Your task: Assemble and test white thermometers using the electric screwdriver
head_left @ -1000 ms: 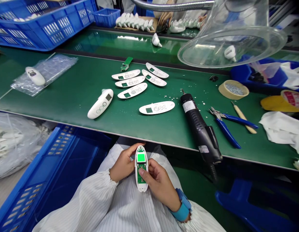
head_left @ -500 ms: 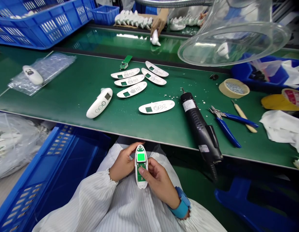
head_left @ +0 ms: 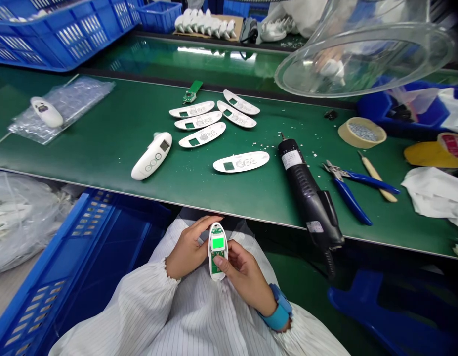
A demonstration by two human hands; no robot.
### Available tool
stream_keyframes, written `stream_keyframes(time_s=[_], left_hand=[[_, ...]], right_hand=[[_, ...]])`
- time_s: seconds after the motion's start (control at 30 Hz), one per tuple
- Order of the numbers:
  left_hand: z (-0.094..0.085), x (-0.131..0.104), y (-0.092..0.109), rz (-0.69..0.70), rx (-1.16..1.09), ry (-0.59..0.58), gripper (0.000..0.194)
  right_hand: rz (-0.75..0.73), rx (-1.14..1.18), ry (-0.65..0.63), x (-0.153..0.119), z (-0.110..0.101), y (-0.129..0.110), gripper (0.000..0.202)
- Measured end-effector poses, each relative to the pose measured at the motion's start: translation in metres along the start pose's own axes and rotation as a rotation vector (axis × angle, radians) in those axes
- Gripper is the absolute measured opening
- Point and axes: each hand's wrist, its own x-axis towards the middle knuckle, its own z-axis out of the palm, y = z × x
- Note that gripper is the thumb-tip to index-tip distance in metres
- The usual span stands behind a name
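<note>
Above my lap, just off the table's front edge, I hold a white oval handheld electronic device (head_left: 213, 271) with its face off. Its green circuit board (head_left: 215, 267) is bare and its small screen (head_left: 218, 242) glows green. My left hand (head_left: 187, 249) grips the left side, its index finger reaching past the top end. My right hand (head_left: 247, 279) wraps the right side, thumb pressed on the board below the screen. A closed white device (head_left: 152, 156) and a loose white faceplate (head_left: 241, 162) lie on the table ahead.
Several more faceplates (head_left: 202, 135) lie near a loose circuit board (head_left: 192, 92). To the right are a black electric screwdriver (head_left: 306, 190), blue-handled cutters (head_left: 349, 190) and a screw dish (head_left: 362, 132). A clear plastic hood (head_left: 365, 86) overhangs the back right. A blue crate (head_left: 39, 301) stands at lower left.
The device has tipped slightly in my hands, its lower end now higher; both hands keep their hold. A co-worker's hand with a white part has shifted right, now seen through the clear hood.
</note>
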Motion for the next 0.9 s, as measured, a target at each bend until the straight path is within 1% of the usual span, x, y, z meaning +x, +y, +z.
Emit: stream_keyframes(time_s=[0.63,0.9], left_hand=[[0.0005,0.0021,-0.0004,0.075,0.068,0.014,0.039],[0.0025,0.0021,-0.0067,0.090,0.087,0.006,0.043]], right_hand=[[-0.001,-0.014,0.016,0.0026,-0.0015,0.0033,0.027],[0.004,-0.013,0.018,0.0034,-0.0039,0.0030,0.027]])
